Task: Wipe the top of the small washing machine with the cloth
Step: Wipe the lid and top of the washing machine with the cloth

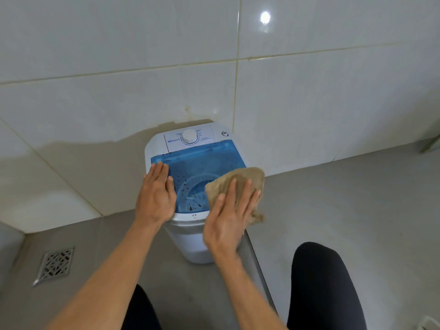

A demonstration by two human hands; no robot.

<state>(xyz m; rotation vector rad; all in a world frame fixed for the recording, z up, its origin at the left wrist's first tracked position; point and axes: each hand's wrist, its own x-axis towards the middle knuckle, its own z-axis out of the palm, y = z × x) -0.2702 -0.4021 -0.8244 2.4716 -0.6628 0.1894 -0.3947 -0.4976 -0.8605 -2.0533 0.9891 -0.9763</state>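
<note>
A small white washing machine (190,236) with a translucent blue lid (195,163) stands on the grey floor against the tiled wall. The left hand (156,196) rests flat, fingers straight, on the lid's left edge. The right hand (229,220) presses a crumpled tan cloth (240,179) onto the lid's right side with extended fingers.

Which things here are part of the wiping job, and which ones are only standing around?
Part of the job:
- washing machine with blue lid
- brown cloth, pressed on the lid by the right hand
- left hand, flat on the lid's left edge

Only around:
- floor drain
- wall tiles
- white dial on the panel
</note>
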